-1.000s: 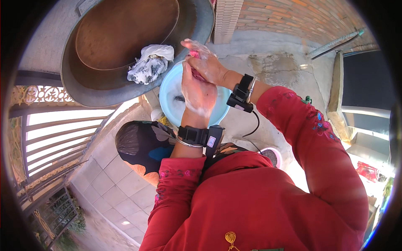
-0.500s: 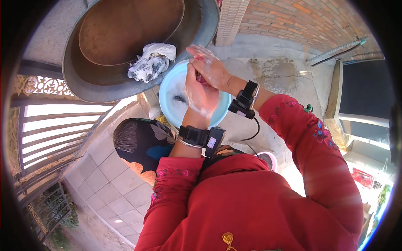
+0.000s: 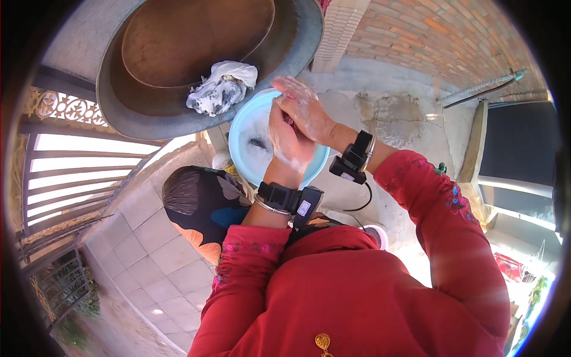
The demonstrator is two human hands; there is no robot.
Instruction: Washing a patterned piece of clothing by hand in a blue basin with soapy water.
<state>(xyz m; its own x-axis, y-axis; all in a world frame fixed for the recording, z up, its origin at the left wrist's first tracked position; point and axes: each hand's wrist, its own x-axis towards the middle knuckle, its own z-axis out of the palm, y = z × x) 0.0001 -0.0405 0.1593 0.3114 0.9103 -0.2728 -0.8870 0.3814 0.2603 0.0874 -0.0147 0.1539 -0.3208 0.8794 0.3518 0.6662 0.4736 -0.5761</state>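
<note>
Both hands are pressed together over the light blue basin (image 3: 235, 140), with white suds on their skin. My left hand (image 3: 288, 143) is closed from below and my right hand (image 3: 306, 113) lies across its top. Between them shows a small part of a dark red cloth (image 3: 289, 121); the rest is hidden by the fingers. Foamy water (image 3: 250, 159) fills the basin, and a small dark patch shows in it. A soapy white and dark cloth (image 3: 223, 89) lies bunched on the rim of a large metal vessel (image 3: 143, 128), just beyond the basin to the left.
A barred metal railing (image 3: 89, 175) stands at the left, above a paved floor (image 3: 160, 262). At the far right are a brick wall (image 3: 440, 35) and a slanting pipe (image 3: 482, 89). A small pink-rimmed container (image 3: 382, 237) is partly hidden by my body.
My right hand has slid over the left, its fingers lifting and stretching more. Less of the dark red cloth shows now. The whole view has shifted slightly.
</note>
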